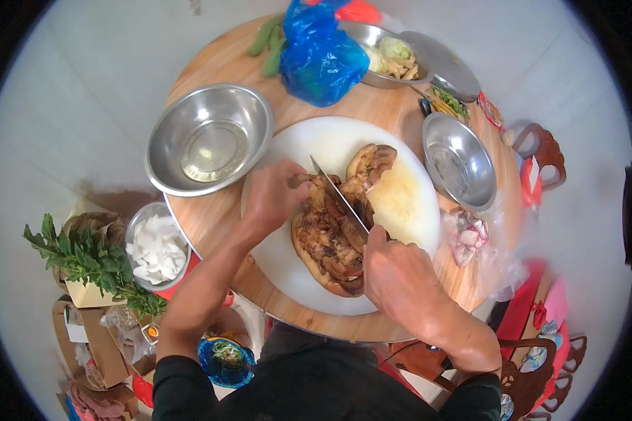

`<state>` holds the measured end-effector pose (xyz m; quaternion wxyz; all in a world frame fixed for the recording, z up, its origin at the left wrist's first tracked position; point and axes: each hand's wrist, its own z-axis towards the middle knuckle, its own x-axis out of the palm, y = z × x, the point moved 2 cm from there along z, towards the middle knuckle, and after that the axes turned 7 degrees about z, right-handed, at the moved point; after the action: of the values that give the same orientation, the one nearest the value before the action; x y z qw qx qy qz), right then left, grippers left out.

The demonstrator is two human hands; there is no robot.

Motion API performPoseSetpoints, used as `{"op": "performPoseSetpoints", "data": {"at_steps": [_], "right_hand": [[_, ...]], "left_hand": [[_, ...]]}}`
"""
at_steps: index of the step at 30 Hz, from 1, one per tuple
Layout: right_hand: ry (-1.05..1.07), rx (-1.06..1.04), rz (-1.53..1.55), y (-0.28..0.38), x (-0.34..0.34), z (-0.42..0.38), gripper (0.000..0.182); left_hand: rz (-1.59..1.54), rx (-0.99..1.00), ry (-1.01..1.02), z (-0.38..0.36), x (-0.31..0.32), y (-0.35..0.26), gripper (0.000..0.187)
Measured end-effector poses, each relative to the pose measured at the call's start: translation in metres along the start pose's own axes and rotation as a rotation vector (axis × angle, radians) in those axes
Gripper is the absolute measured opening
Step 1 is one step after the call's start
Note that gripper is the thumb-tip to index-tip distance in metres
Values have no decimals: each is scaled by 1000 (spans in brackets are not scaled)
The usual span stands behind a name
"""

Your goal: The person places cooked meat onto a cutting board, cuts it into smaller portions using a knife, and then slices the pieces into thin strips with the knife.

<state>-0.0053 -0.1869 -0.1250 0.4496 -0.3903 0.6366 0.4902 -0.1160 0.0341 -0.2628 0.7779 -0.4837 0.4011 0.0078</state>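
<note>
Left fingers (302, 175) on glossy meat (319, 242)

Head cam looks fwd & down at table (202, 219), fairly near.

Wooden table (214, 223), board (409, 210), 3 bowls (170, 151), possible lid (451, 67)

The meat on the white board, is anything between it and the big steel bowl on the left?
Yes: the left hand, at the edge of the meat, stands between it and the big steel bowl. Nothing else visible blocks the way, just white board and wooden tabletop.
</note>
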Motion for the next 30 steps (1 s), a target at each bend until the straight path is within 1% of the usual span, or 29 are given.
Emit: {"op": "performPoseSetpoints", "data": {"at_steps": [2, 5, 9, 11, 15, 17, 18, 19, 20, 24, 26, 30], "right_hand": [[22, -53, 34, 5, -7, 7, 14], [18, -64, 34, 7, -5, 22, 16], [38, -51, 74, 7, 12, 45, 20], [-8, -12, 44, 5, 19, 52, 20], [5, 54, 12, -3, 9, 55, 22], [102, 80, 88, -8, 0, 51, 22], [104, 72, 86, -10, -5, 47, 22], [146, 36, 77, -11, -11, 40, 23], [187, 6, 68, -11, -16, 33, 28], [218, 86, 48, -8, -39, 12, 30], [271, 85, 32, -8, -44, 7, 30], [249, 52, 44, -10, -39, 12, 29]], "left_hand": [[62, 11, -46, -2, -1, -6, 28], [67, -19, -61, -4, -2, -15, 27], [61, 1, -73, -5, 3, -12, 24], [68, 63, -95, -6, 5, -9, 21], [88, 141, -141, -9, 8, -9, 19], [77, 95, -114, -9, 9, -6, 19], [80, 90, -121, -10, 7, -5, 19], [83, 80, -123, -12, 6, -4, 19], [83, 73, -121, -13, 7, -4, 19], [77, 58, -103, -13, 7, -7, 19], [5, 14, -70, -13, 6, -8, 20], [-10, 28, -58, -16, 3, -15, 19]]}}
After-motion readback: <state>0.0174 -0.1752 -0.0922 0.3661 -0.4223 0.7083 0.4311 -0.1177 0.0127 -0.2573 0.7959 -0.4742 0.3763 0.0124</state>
